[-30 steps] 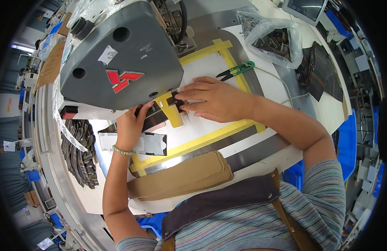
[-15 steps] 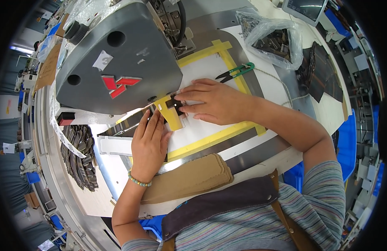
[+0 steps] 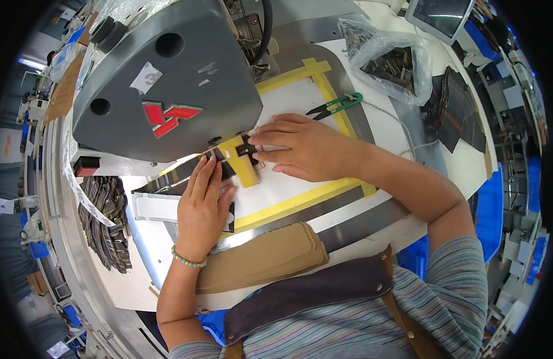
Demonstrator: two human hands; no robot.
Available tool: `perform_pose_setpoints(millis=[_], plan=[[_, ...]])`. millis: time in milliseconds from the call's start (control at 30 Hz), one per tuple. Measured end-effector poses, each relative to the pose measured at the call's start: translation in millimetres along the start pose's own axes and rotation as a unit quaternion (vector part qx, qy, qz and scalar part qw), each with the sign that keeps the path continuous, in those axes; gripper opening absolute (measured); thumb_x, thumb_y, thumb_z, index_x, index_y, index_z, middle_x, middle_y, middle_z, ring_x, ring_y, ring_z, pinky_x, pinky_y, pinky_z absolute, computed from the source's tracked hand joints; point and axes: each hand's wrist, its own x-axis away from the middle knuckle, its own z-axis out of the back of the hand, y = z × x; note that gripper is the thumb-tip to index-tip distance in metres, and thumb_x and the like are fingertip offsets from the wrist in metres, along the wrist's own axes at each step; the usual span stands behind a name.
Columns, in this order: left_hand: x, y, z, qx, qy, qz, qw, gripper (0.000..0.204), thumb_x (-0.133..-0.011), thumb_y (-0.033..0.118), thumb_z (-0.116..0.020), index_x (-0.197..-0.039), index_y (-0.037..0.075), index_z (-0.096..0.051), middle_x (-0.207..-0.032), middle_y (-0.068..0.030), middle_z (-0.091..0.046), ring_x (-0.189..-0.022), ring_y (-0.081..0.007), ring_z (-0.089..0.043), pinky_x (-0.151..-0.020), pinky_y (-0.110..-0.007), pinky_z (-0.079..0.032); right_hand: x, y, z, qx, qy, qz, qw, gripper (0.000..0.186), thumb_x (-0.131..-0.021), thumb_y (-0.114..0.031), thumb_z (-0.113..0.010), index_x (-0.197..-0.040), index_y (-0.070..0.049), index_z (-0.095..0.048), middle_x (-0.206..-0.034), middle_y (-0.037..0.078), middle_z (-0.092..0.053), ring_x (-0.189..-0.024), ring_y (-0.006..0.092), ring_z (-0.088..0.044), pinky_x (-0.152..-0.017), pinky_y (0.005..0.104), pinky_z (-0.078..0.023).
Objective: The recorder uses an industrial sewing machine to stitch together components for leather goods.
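My left hand (image 3: pixel 201 209), wearing a bead bracelet, lies with fingers stretched out on a dark striped fabric strip (image 3: pixel 168 178), left of a yellow template (image 3: pixel 246 175) under the grey machine head (image 3: pixel 157 90). My right hand (image 3: pixel 306 149) rests with fingers spread, their tips on a small dark piece (image 3: pixel 248 151) at the template's right side. A white plastic strip (image 3: pixel 154 206) lies under the fabric strip, partly behind my left hand. The white work sheet (image 3: pixel 276 197) is edged with yellow tape. Green thread snips (image 3: pixel 354 99) lie beyond my right hand.
A stack of brown card (image 3: pixel 264 263) lies along the front edge, striped fabric pieces (image 3: pixel 103 227) at the left. At the back right are a plastic bag of pieces (image 3: pixel 390 66), dark fabric (image 3: pixel 456 107) and a screen (image 3: pixel 438 18). A blue bin (image 3: pixel 488 215) stands off the right edge.
My left hand has swung from gripping the strip's edge to lying flat on it, nearer me, then shifted slightly left. My right hand has moved slightly down and stays by the template.
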Motion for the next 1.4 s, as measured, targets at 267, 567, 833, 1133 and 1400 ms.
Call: perform_pose_setpoints(millis=[267, 567, 833, 1133, 1400], plan=[[0.2, 5.6, 7.2, -0.061, -0.043, 0.000, 0.997, 0.055, -0.093, 0.012, -0.079, -0.142, -0.009, -0.064, -0.155, -0.0194, -0.060, -0.148, -0.0394, -0.054, -0.117, -0.046, -0.050, -0.1, -4.0, 4.7, 0.006, 0.032, 0.004, 0.999, 0.033, -0.097, -0.024, -0.076, -0.126, -0.008, -0.076, -0.143, 0.007, -0.067, -0.140, 0.0244, -0.059, -0.123, 0.0490, -0.043], [0.8, 3.4, 8.0, -0.038, -0.055, 0.002, 0.998, 0.054, -0.093, 0.011, -0.079, -0.140, -0.011, -0.065, -0.159, -0.0203, -0.057, -0.148, -0.0398, -0.054, -0.117, -0.046, -0.052, -1.2, -3.1, 2.4, -0.020, 0.005, -0.009, 1.000, 0.038, -0.096, -0.025, -0.077, -0.130, -0.007, -0.075, -0.144, 0.008, -0.067, -0.140, 0.0239, -0.058, -0.124, 0.0479, -0.042], [-0.9, 4.4, 6.4, -0.038, -0.048, -0.004, 0.998, 0.056, -0.090, 0.011, -0.081, -0.139, -0.011, -0.065, -0.158, -0.0210, -0.057, -0.147, -0.0406, -0.055, -0.116, -0.046, -0.052, 1.6, -2.9, -0.4, 0.017, -0.001, -0.006, 1.000, 0.037, -0.098, -0.027, -0.075, -0.130, -0.009, -0.075, -0.146, 0.007, -0.068, -0.141, 0.0231, -0.059, -0.124, 0.0474, -0.041], [0.8, 1.5, 7.9, -0.057, -0.054, -0.007, 0.997, 0.059, -0.090, 0.011, -0.081, -0.142, -0.010, -0.063, -0.157, -0.0204, -0.059, -0.145, -0.0409, -0.056, -0.116, -0.047, -0.052, 0.2, -1.4, -2.5, 0.012, 0.030, -0.002, 0.999, 0.031, -0.096, -0.024, -0.076, -0.124, -0.010, -0.077, -0.138, 0.005, -0.071, -0.137, 0.0226, -0.061, -0.121, 0.0476, -0.044], [0.3, -0.6, 7.9, -0.035, -0.063, -0.002, 0.997, 0.061, -0.091, 0.013, -0.080, -0.145, -0.010, -0.061, -0.158, -0.0204, -0.058, -0.146, -0.0411, -0.055, -0.117, -0.048, -0.050, -1.1, 2.0, 7.5, 0.003, 0.090, -0.042, 0.995, 0.031, -0.091, -0.016, -0.079, -0.121, -0.010, -0.077, -0.131, 0.003, -0.072, -0.126, 0.0232, -0.067, -0.118, 0.0487, -0.048]])
